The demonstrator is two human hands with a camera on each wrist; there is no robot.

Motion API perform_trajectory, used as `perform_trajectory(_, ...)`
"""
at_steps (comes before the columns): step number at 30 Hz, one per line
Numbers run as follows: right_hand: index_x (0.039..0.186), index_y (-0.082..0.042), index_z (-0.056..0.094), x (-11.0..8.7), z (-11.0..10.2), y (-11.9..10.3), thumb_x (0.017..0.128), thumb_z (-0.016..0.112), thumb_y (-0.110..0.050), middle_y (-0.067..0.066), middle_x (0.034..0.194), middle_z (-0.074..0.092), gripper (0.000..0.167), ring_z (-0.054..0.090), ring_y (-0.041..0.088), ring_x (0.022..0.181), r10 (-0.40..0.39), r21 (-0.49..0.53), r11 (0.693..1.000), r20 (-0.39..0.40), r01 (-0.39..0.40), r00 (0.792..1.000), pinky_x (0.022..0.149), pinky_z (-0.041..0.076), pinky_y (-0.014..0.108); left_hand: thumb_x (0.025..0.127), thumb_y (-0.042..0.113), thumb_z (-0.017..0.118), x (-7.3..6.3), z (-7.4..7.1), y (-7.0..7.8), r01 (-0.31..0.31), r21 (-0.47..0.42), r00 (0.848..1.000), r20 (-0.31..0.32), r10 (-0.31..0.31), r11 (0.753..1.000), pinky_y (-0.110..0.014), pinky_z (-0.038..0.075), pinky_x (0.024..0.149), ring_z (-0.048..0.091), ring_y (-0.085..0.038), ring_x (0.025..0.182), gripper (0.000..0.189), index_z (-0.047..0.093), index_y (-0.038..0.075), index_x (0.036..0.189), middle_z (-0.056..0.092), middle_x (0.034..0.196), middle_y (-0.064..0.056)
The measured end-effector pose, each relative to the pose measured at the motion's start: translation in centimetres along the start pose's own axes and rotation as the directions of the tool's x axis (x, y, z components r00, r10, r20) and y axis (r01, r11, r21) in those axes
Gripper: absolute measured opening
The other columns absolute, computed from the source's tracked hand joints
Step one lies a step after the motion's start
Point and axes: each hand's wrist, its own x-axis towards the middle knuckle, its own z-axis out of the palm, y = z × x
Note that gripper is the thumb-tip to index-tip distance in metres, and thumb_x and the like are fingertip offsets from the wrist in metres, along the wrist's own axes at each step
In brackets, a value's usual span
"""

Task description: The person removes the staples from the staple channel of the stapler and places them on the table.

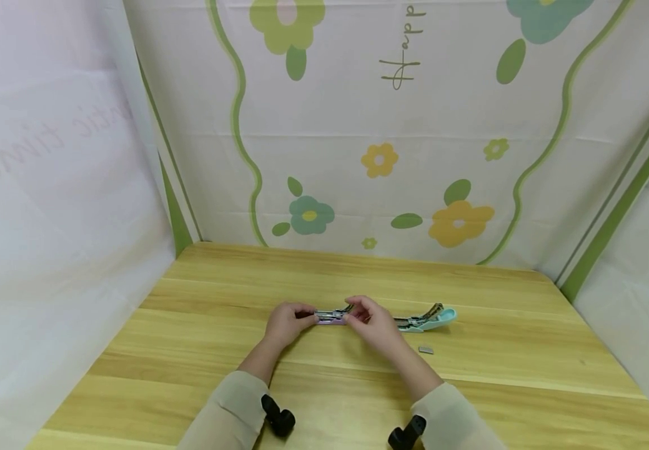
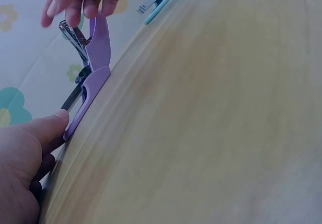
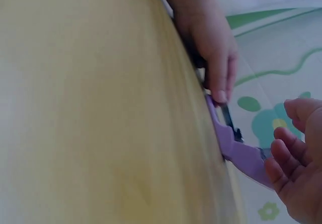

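Note:
A purple stapler (image 1: pixel 331 322) lies on the table, its top swung back so that the metal magazine shows. The thumb and fingers of my left hand (image 1: pixel 285 325) pinch its front end, which the left wrist view shows at the base and metal rail. My right hand (image 1: pixel 377 329) hovers at the raised purple top (image 2: pixel 100 45), its fingers loosely bent. In the right wrist view those fingers (image 3: pixel 287 156) partly cover that top, and nothing is seen held in them. Right of the right hand rests a teal stapler (image 1: pixel 439 319), likewise folded back.
A small grey strip that looks like staples (image 1: pixel 426 350) lies on the wooden table (image 1: pixel 324 387) in front of the teal stapler. Behind the table hangs a flower-printed cloth (image 1: pixel 324 125), with pale cloth at both sides. A black wrist device (image 1: pixel 279 420) sits by each sleeve.

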Motion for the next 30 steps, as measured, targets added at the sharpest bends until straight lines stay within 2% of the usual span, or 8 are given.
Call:
perform_trajectory(9,0.119,-0.011,0.066,0.6,3.1,0.4,0.092,0.068,-0.023,-0.002,0.073,0.058,0.030,0.047,0.009,0.058,0.048,-0.150,0.988,0.050,-0.040,0.998,0.050,0.038,0.020,0.085,0.024,0.077,0.0,-0.1,0.0,-0.012,-0.025,1.000,0.009,0.012,1.000,-0.036,0.055,0.081,0.067,-0.018,0.091,0.017,0.078,0.013,0.098,0.076,0.098,-0.003)
perform_trajectory(15,0.116,-0.008,0.068,1.0,4.1,0.4,0.091,0.068,-0.023,-0.003,0.066,0.056,0.029,0.048,0.008,0.054,0.047,-0.208,0.978,0.061,-0.033,0.997,0.049,0.039,0.021,0.086,0.024,0.076,0.0,0.0,-0.1,-0.009,-0.037,1.000,0.014,0.010,0.999,-0.037,0.055,0.085,0.068,-0.019,0.095,0.017,0.078,0.013,0.098,0.076,0.099,-0.002)
perform_trajectory(19,0.115,-0.006,0.068,1.0,4.4,0.3,0.089,0.068,-0.021,-0.001,0.070,0.060,0.030,0.050,0.009,0.059,0.049,-0.264,0.964,0.041,-0.036,0.998,0.054,0.042,0.023,0.086,0.025,0.076,0.0,-0.1,0.0,-0.009,-0.031,1.000,0.015,0.009,0.999,-0.038,0.055,0.084,0.068,-0.019,0.094,0.017,0.078,0.014,0.098,0.076,0.099,-0.002)
perform_trajectory(23,0.114,-0.007,0.069,1.2,4.8,0.2,0.089,0.068,-0.021,0.003,0.081,0.068,0.029,0.054,0.011,0.067,0.060,-0.305,0.951,0.030,-0.048,0.998,0.060,0.045,0.025,0.086,0.025,0.076,0.0,-0.1,0.1,-0.005,-0.026,1.000,0.015,0.005,1.000,-0.036,0.055,0.082,0.068,-0.018,0.092,0.016,0.078,0.014,0.098,0.076,0.098,-0.001)
perform_trajectory(27,0.114,-0.006,0.069,1.3,5.2,0.1,0.091,0.066,-0.020,0.005,0.091,0.071,0.028,0.056,0.011,0.070,0.073,-0.284,0.957,0.037,-0.060,0.997,0.061,0.046,0.025,0.086,0.025,0.076,-0.1,-0.1,0.1,0.003,-0.027,1.000,0.018,-0.002,1.000,-0.037,0.055,0.082,0.068,-0.018,0.093,0.016,0.078,0.014,0.098,0.076,0.098,-0.001)
perform_trajectory(30,0.115,-0.004,0.068,1.4,5.5,0.1,0.091,0.066,-0.018,0.005,0.088,0.069,0.028,0.053,0.010,0.066,0.083,-0.238,0.968,0.031,-0.073,0.996,0.058,0.045,0.023,0.087,0.025,0.075,-0.1,-0.2,0.1,0.014,-0.033,1.000,0.022,-0.014,0.999,-0.037,0.055,0.083,0.068,-0.019,0.094,0.016,0.078,0.014,0.099,0.076,0.099,-0.002)
